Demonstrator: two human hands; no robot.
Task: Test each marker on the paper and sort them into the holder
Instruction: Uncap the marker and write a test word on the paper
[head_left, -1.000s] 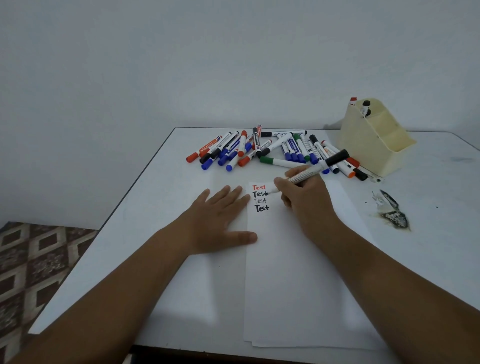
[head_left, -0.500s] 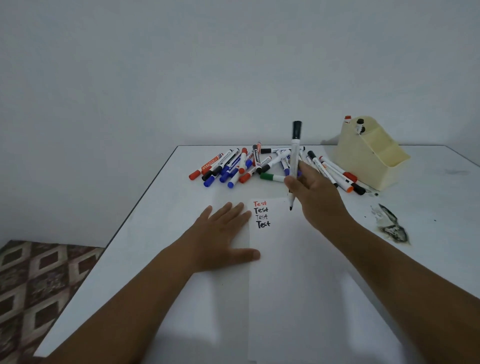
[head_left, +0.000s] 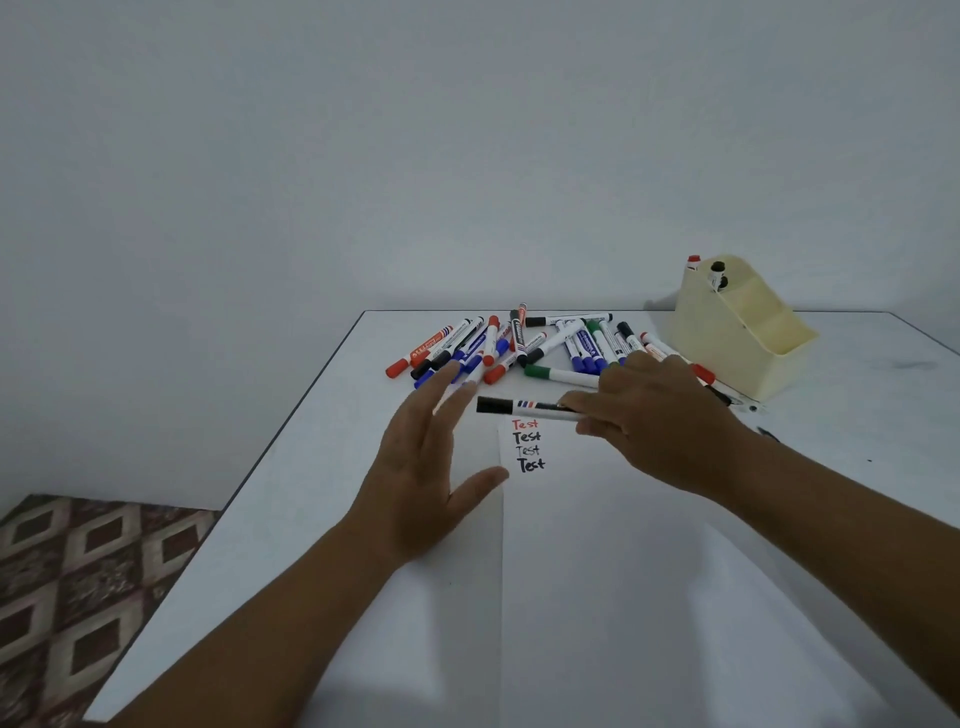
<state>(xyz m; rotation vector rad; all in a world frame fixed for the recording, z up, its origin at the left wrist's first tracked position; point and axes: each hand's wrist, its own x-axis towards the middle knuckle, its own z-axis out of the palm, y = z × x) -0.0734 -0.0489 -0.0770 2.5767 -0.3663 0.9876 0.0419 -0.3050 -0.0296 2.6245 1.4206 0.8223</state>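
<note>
Right hand holding a black marker sideways over the paper, left hand open, marker pile, yellow holder

Black marker: white barrel, black cap on its left end, lying horizontal above the top of the paper, its right end hidden in the right hand. Paper: white sheet flat on the table, bearing 4 stacked "Test" marks, 1 red above 3 black. Marker pile: red, blue, black and green capped markers scattered behind the paper. Holder: cream, stepped compartments, right of the pile; marker tips stand in its rear compartment.
</note>
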